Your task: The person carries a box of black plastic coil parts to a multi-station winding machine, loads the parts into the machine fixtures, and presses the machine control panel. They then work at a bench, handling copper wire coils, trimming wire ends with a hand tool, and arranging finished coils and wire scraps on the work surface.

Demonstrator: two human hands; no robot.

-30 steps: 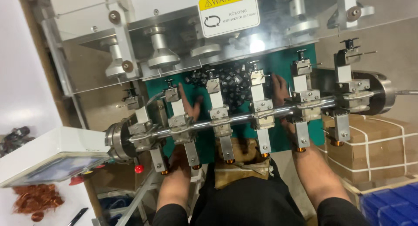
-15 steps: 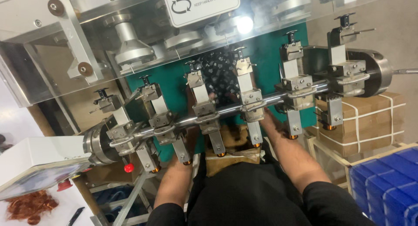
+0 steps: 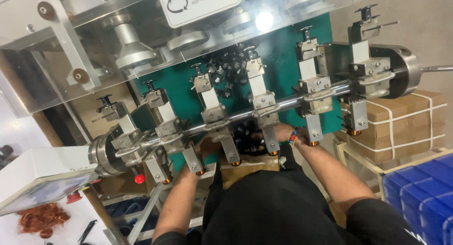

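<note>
A green work surface (image 3: 288, 56) carries a heap of small black parts (image 3: 227, 69).

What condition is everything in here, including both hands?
Left hand: under the shaft, mostly hidden.
Right hand: beside a pile of black parts, grip unclear.
Steel shaft: tilted, carrying clamp heads.
Clear guard: over the spindles.
Cardboard box: strapped shut.

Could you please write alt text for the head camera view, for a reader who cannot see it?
A person's left hand and right hand reach under a row of metal clamp heads on a steel shaft, toward small black parts heaped on a green panel. A strapped cardboard box sits to the right.
</note>
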